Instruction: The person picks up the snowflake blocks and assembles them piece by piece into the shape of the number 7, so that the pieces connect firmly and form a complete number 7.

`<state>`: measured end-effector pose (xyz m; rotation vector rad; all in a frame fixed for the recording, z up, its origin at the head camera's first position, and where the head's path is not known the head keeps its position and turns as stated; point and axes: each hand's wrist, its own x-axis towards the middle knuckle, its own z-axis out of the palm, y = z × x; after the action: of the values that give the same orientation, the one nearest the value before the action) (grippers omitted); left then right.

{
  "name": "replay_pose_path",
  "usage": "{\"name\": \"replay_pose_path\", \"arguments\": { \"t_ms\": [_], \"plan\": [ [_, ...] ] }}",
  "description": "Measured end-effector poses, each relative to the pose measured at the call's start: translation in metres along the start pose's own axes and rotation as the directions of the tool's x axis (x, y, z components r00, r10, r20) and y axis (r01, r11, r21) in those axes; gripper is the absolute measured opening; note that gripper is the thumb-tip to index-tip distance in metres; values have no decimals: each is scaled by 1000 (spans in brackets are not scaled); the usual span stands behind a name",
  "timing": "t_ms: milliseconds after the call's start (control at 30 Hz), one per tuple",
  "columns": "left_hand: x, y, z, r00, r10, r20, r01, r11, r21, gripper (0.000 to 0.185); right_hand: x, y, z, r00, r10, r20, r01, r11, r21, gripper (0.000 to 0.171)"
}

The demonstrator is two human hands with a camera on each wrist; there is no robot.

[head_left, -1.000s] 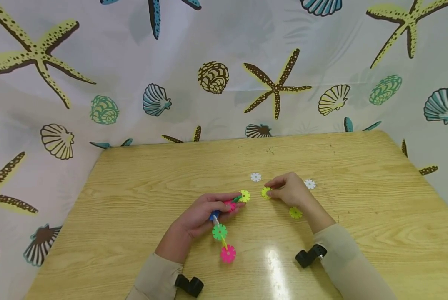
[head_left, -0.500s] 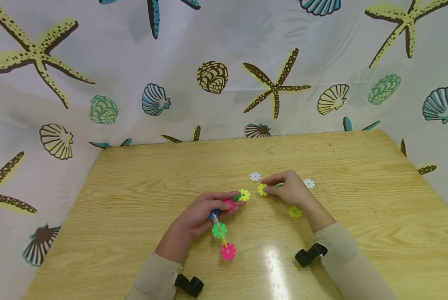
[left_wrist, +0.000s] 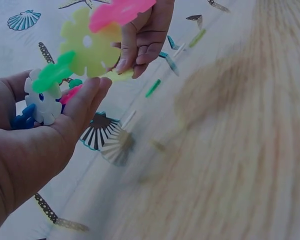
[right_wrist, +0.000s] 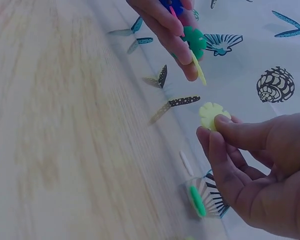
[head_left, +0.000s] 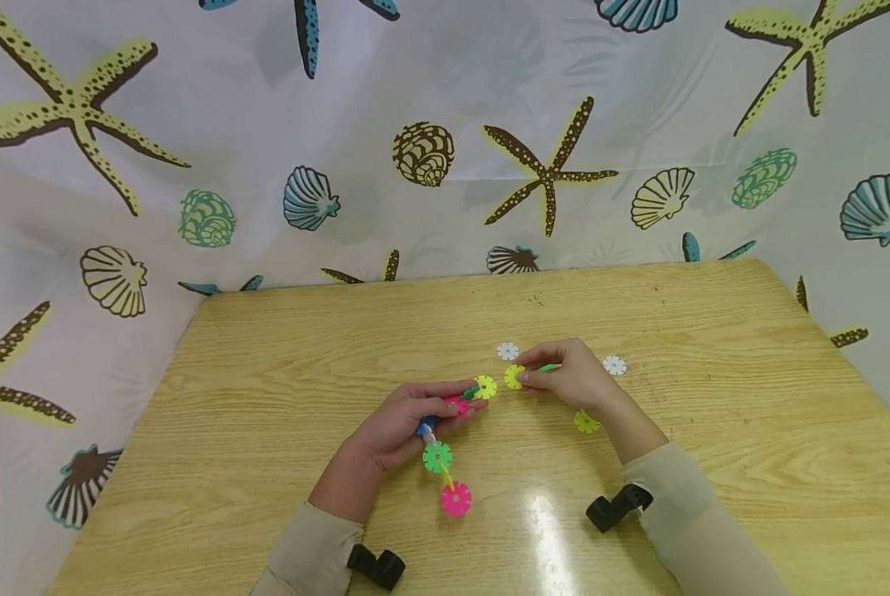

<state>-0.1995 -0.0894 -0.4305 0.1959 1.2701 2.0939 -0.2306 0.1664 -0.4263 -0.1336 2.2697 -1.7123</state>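
Observation:
My left hand (head_left: 396, 422) holds a chain of slotted plastic snowflake discs, gripping it around a pink disc (head_left: 455, 406). A yellow disc (head_left: 489, 383) sits at the chain's far end, past a dark green one near the fingertips. From the palm side hang a blue disc (head_left: 425, 426), a white one, a green disc (head_left: 443, 451), a yellow one seen edge-on and a pink disc (head_left: 455, 507). Between thumb and fingers, my right hand (head_left: 574, 377) pinches a loose yellow disc (right_wrist: 208, 114). A small gap separates it from the chain's yellow end.
Two white discs lie on the wooden table (head_left: 303, 348), one behind the hands (head_left: 507, 351) and another white disc (head_left: 614, 365) right of the right hand. A yellow disc (head_left: 584, 422) lies near the right wrist. Behind the right fingers is a green disc (right_wrist: 197, 201).
The right hand has moved slightly left with its yellow disc, closer to the chain's yellow end. More of the green disc behind that hand shows. The left hand stays nearly still.

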Motion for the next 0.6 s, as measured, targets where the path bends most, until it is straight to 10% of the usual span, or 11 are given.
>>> {"name": "replay_pose_path", "arguments": {
  "t_ms": [600],
  "plan": [
    [-1,1,0,1000,-9,25,9,1000,1,46,2,1,3,997,-50,66,44,996,77,17]
  ]
}}
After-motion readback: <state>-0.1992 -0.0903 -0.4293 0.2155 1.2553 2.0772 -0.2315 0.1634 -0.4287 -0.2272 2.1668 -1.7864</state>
